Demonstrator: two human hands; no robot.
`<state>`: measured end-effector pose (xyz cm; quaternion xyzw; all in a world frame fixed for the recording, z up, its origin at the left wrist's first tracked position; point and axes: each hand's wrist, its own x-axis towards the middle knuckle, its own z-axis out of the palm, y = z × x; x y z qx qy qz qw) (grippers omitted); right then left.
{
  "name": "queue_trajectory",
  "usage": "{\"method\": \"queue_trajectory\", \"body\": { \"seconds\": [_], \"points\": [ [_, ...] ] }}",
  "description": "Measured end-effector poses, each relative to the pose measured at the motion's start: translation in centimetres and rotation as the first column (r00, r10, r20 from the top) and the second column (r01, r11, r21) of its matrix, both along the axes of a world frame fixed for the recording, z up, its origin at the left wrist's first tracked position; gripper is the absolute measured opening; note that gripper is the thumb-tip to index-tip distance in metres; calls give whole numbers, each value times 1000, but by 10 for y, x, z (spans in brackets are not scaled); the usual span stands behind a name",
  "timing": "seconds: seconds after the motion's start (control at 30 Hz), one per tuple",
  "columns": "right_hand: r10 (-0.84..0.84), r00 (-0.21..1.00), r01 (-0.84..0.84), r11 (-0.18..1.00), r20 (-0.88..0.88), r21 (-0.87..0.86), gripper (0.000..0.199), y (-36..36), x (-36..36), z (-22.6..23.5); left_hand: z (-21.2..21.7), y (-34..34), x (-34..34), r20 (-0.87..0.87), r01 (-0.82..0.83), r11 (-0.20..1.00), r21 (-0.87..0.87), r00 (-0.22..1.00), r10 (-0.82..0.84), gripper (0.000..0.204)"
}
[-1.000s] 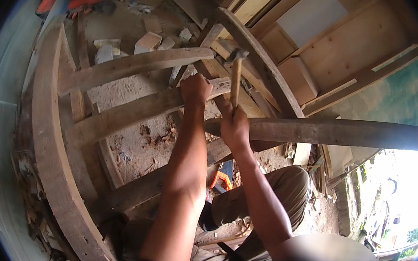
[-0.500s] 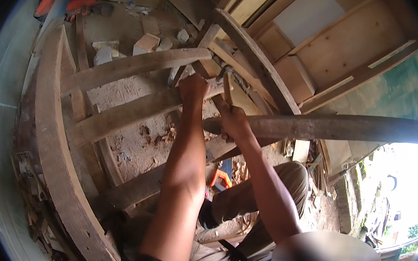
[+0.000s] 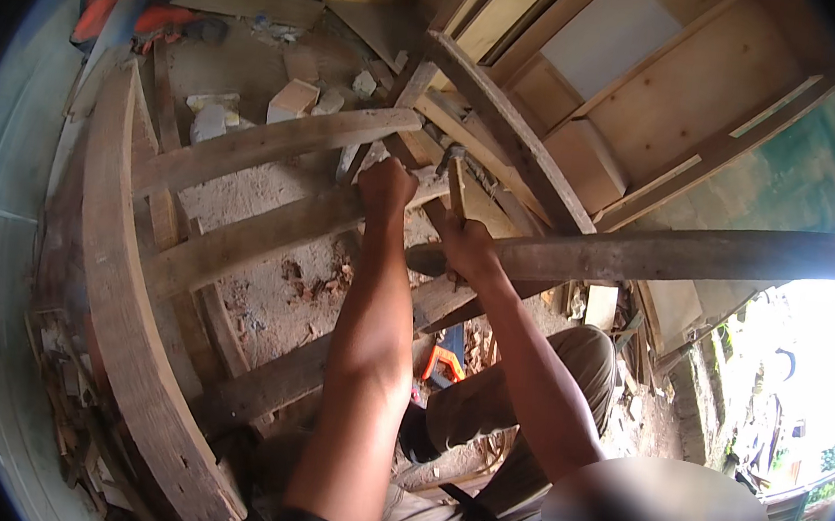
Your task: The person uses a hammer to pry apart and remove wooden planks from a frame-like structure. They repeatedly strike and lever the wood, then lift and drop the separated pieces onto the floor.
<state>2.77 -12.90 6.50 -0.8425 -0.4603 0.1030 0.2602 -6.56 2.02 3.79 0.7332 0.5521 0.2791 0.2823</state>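
Observation:
My right hand (image 3: pixel 467 249) is wrapped round the wooden handle of a hammer (image 3: pixel 458 189), whose dark head points up and away from me. To its left my left hand (image 3: pixel 386 189) is closed in a fist over the far end of a middle wooden rail (image 3: pixel 259 233). Whatever that fist grips is hidden by the fingers. The hammer head stands just right of the fist, apart from it. The rail belongs to a worn wooden frame, with a second rail (image 3: pixel 278 141) beyond it and a thick curved beam (image 3: pixel 136 309) along the left.
A heavy beam (image 3: pixel 679 256) juts out to the right past my right hand. Another curved beam (image 3: pixel 515 134) slants behind the hammer. An orange-handled tool (image 3: pixel 445 364) lies among shavings below my hands. Wood blocks (image 3: pixel 293 101) and an orange cloth (image 3: pixel 120 6) lie farther off.
The hammer head has tilted slightly and sits a little farther right of my left fist. Both hands keep their grip, and the whole view has shifted slightly.

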Motion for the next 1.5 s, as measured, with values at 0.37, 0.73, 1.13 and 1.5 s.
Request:
{"method": "queue_trajectory", "body": {
  "seconds": [0.37, 0.73, 1.13, 1.5],
  "points": [
    [46, 924, -191, 916, 379, 354, 58, -17, -5, -5, 0, -5, 1, -1, -24, 1000, -12, 1000, 24, 28],
    [-25, 1000, 23, 989, 14, 143, 61, -9, -10, -17, 1, -3, 0, 12, -27, 999, -18, 1000, 27, 32],
    [-19, 997, 23, 998, -81, 53, 54, -1, -11, 2, -12, 10, 0, 52, -47, 999, -12, 998, 47, 30],
    [17, 993, 17, 960, -118, 279, 62, 11, -15, -2, -7, 8, 1, 55, -43, 999, -18, 998, 44, 32]
  ]
}}
